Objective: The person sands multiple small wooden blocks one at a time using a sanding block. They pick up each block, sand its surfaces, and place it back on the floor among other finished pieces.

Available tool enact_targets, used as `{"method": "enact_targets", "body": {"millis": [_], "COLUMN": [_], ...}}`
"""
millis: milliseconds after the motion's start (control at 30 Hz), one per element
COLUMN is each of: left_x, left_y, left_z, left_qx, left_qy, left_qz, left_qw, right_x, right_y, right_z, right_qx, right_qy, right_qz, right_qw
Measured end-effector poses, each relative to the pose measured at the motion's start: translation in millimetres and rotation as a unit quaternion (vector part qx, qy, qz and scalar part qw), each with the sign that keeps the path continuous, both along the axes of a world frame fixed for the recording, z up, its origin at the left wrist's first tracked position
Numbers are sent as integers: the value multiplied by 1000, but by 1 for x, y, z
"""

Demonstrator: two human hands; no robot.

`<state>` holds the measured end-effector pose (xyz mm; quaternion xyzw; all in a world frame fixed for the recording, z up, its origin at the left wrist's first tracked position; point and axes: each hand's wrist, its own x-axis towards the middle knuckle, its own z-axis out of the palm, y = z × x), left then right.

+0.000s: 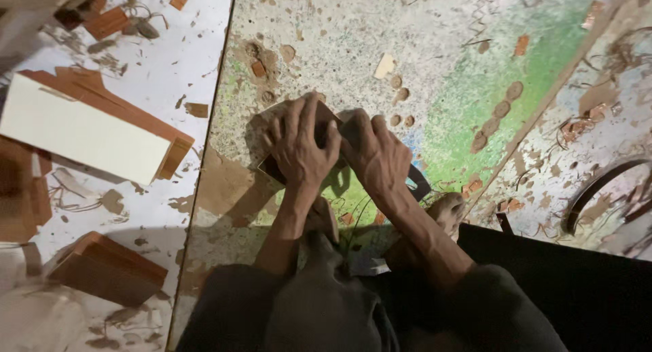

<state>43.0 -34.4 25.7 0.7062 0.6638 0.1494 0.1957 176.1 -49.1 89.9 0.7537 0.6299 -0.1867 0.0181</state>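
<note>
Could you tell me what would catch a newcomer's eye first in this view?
First, the left hand and right hand pressed side by side on a brown flat piece at the centre of the speckled, green-stained work board. Next, the long white-faced block lying at the left, with brown scraps scattered around.
</note>
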Motion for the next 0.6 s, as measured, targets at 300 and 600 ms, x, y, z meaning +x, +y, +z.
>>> {"method": "enact_targets", "body": {"millis": [300, 600], "left_x": [-2, -8], "left_y": [-1, 8], "left_z": [10, 17], "left_qx": [-68, -42], "left_qy": [-44, -72], "left_qz": [8, 18], "left_qw": [997, 996], "right_x": [36, -9], "right_y": [45, 42], "right_z": [-7, 13], "right_qx": [-44, -54], "right_qy": [16, 55], "right_qz": [278, 65], "right_qw": [959, 995]}}
